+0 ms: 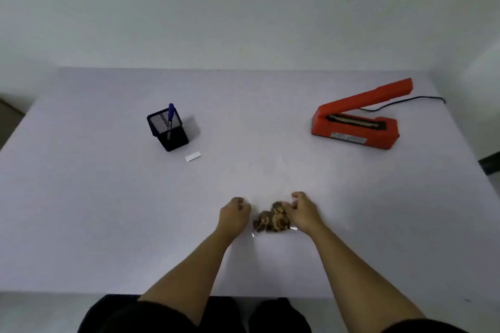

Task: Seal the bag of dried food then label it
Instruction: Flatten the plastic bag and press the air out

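A clear plastic bag of brown dried food (270, 220) lies on the white table (108, 211) near the front edge. My right hand (304, 211) rests on the bag's right side with its fingers curled onto it. My left hand (234, 212) is at the bag's left edge with its fingers curled; whether it pinches the clear film is hard to tell. An orange heat sealer (357, 119) stands at the back right with its arm raised. A small white label (193, 156) lies in front of a black mesh pen holder (167, 128) with a blue pen (170, 115) in it.
The sealer's dark cable (411, 101) runs off toward the table's right rear edge. A pale wall rises behind the table. My dark-clothed lap shows below the front edge.
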Available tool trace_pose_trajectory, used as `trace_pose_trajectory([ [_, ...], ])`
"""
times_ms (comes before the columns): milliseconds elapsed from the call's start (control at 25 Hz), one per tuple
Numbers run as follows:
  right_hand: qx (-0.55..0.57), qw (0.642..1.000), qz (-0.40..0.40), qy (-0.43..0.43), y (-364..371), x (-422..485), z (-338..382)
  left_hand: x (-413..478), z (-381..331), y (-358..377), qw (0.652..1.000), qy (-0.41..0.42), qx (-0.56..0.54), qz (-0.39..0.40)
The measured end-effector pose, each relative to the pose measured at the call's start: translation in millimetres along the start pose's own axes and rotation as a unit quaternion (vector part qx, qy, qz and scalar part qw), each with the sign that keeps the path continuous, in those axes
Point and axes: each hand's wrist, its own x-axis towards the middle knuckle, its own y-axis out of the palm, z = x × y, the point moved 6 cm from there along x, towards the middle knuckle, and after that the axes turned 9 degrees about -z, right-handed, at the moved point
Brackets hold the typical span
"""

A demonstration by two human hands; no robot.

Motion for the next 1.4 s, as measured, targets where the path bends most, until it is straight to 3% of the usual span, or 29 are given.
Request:
trace_pose_trajectory([
  [160, 0.067, 0.998, 0.007, 0.01, 13.4, -7.4, -7.1, 6.0, 6.2, 10.0, 0.991, -0.071, -0.112, -0.01],
  [360, 0.227, 0.973, 0.031, 0.039, 14.0, -19.6, -2.7, 4.3, 5.3, 2.9, 0.978, -0.027, -0.204, 0.037],
  [520, 0.319, 0.945, 0.046, 0.044, 11.3, -27.6, 7.6, -6.9, 4.4, -4.5, 0.951, -0.045, -0.294, 0.086],
  [720, 0.296, 0.955, 0.022, 0.018, 12.8, -31.7, 6.9, -11.0, 13.0, -15.8, 0.961, -0.027, -0.265, 0.071],
  [960, 0.334, 0.941, 0.054, 0.016, 18.6, -41.9, 11.5, -14.2, 19.3, -24.3, 0.969, 0.007, -0.238, 0.059],
  [1160, 0.284, 0.958, 0.032, -0.028, 15.0, -37.5, 15.0, -10.9, 17.4, -27.5, 0.978, 0.038, -0.199, 0.048],
  [1400, 0.239, 0.969, 0.06, -0.029, 26.9, -30.1, 16.1, -11.5, 19.5, -31.6, 0.98, 0.026, -0.189, 0.052],
])
